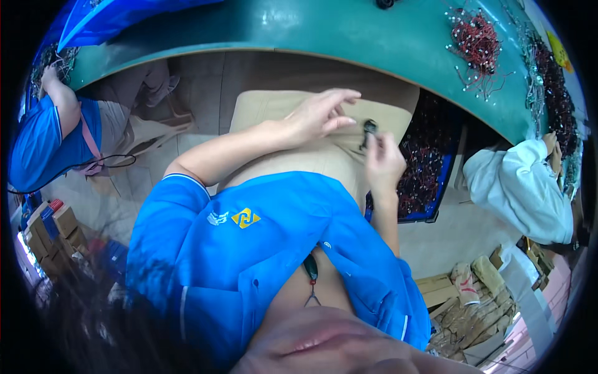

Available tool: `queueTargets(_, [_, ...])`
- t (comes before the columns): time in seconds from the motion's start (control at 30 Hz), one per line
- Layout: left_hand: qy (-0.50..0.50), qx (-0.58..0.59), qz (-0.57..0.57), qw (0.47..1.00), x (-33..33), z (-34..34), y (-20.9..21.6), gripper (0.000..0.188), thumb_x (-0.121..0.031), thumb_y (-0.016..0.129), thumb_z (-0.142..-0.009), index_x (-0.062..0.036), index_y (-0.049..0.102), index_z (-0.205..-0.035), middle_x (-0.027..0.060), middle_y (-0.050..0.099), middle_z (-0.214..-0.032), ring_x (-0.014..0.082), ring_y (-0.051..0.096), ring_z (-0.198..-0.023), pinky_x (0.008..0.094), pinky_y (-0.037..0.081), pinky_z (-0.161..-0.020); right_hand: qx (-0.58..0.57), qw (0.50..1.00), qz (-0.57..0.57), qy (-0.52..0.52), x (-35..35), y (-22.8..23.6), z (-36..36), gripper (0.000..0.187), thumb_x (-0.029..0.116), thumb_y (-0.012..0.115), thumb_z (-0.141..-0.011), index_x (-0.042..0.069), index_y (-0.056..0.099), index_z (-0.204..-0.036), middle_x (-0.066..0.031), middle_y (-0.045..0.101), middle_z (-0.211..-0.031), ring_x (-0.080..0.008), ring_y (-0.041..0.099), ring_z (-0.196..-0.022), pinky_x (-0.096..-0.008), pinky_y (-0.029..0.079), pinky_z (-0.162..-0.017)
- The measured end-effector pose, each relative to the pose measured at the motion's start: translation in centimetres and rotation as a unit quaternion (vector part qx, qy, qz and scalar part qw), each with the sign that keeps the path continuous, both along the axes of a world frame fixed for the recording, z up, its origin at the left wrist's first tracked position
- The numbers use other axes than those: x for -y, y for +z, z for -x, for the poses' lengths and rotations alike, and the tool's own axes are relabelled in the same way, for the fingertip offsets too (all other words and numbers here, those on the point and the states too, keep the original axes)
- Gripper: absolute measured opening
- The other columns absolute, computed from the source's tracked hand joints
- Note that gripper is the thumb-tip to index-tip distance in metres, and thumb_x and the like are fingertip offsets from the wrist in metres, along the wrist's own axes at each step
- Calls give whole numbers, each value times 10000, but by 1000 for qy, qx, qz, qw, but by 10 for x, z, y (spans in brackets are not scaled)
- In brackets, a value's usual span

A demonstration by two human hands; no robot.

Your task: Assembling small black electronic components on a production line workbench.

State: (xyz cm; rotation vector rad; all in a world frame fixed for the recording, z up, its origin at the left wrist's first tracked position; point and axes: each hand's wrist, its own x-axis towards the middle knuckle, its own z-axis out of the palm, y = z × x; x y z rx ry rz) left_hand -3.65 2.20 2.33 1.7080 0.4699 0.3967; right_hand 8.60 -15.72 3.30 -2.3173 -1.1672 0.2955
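Above my lap, my left hand (pixel 321 115) reaches toward the right with its fingers curved and apart, and I see nothing in it. My right hand (pixel 384 159) pinches a small black object (pixel 370 127) with a rounded top; its kind is too small and blurred to tell. A short gap separates the two hands, with the black object on the right side of it. Beneath them a tan cloth (pixel 265 109) covers my lap. The fingertips of my right hand are partly hidden behind the object.
A green table (pixel 274 28) curves across the front, bearing a pile of red wires (pixel 476 47). Beside my right arm stands a blue-edged crate (pixel 430 149) of dark and red small parts. Co-workers sit at left (pixel 56 134) and right (pixel 523 187). Flattened cardboard (pixel 479 318) lies behind, at right.
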Motion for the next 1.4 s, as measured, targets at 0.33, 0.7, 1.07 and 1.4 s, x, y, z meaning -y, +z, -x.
queueTargets(0.33, [194, -175, -463, 847, -187, -65, 5, 439, 28, 583, -697, -32, 560, -1132, 176, 534, -1216, 364, 500, -1116, 419, 407, -978, 267, 946, 72, -170, 65, 10, -93, 188, 119, 615, -808, 81, 627, -992, -89, 639, -942, -297, 597, -842, -382, 480, -738])
queueTargets(0.7, [208, 29, -692, 690, -237, -64, 8, 220, -109, 551, -923, -60, 599, -1132, 56, 630, -940, 168, 567, -662, 295, 486, -635, 147, 961, -101, -213, 7, 10, -103, 148, 112, 594, -841, 89, 648, -977, -36, 657, -885, -215, 618, -754, -327, 485, -711])
queueTargets(1.07, [274, 108, -94, 951, -177, -30, 48, 250, -178, 438, -1014, -53, 611, -1144, 68, 608, -774, 83, 520, -571, 185, 408, -497, 24, 896, -355, -265, -50, 36, -206, 140, 184, 564, -887, 85, 653, -930, -16, 663, -774, -167, 608, -667, -312, 484, -647])
queueTargets(1.4, [295, 104, -8, 950, -105, 12, 35, 248, -192, 441, -1017, -53, 616, -1125, 42, 592, -719, 44, 475, -528, 146, 349, -459, 263, 902, -108, -324, -98, 47, -284, 206, 316, 611, -849, 124, 683, -874, -21, 680, -861, -223, 637, -749, -360, 490, -670])
